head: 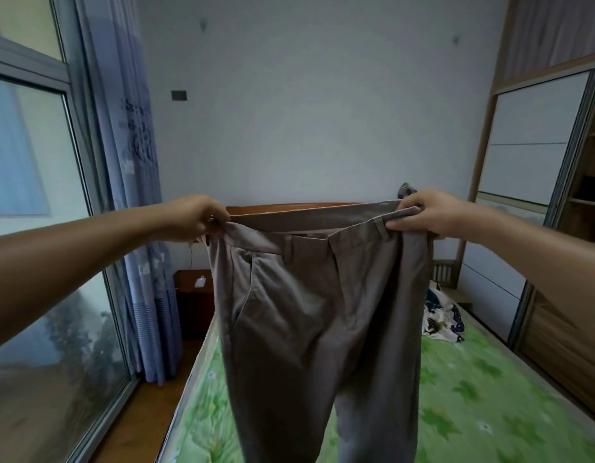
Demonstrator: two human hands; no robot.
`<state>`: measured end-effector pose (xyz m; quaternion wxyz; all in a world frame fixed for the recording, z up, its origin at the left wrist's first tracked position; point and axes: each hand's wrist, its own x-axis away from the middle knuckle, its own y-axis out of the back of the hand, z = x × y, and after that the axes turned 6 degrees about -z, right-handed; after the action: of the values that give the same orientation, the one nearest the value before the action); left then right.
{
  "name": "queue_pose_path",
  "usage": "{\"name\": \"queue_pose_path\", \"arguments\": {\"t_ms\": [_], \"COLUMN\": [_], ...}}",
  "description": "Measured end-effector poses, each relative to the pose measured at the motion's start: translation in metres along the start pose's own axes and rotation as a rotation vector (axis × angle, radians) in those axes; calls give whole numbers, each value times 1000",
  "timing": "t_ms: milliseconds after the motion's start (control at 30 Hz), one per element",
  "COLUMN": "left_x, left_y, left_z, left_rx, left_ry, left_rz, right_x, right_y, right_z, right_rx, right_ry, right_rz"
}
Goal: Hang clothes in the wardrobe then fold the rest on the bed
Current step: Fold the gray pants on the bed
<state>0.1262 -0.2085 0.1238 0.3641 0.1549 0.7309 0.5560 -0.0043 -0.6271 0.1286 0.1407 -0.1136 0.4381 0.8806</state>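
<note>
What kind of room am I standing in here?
Most likely a bedroom: a bed with a green floral sheet, a wooden sliding-door wardrobe, and a blue patterned curtain beside the window.

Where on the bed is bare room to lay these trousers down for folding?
The widest bare patch of green sheet lies between the trousers and the wardrobe, nearer than the crumpled patterned garment. A narrow strip runs along the bed's window-side edge. The far right corner is crowded; the middle is hidden.
</note>
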Motion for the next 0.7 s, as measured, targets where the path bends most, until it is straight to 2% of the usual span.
{"name": "queue_pose_path", "arguments": {"t_ms": [100,167,267,400,467,567,700], "left_x": [-2,-3,-6,-8,-3,5,12], "left_y": [1,1,-3,-14,-16,-18,-24], "left_z": [5,8,10,10,9,2,-9], "left_rx": [4,-4,8,89,154,93,30], "left_ry": [40,59,108,179,172,107,24], "left_rz": [67,100,72,31,83,163,122], "right_x": [1,1,2,1,1,1,-1], "right_y": [8,10,6,-3,-6,-12,-19], "right_z": [-1,-3,-7,-13,-18,-24,-26], "right_rx": [-15,35,136,128,94,-1,-213], "right_ry": [-94,-113,-75,-20,1,-1,-38], "right_rz": [148,175,123,40,-9,-59,-130]}}
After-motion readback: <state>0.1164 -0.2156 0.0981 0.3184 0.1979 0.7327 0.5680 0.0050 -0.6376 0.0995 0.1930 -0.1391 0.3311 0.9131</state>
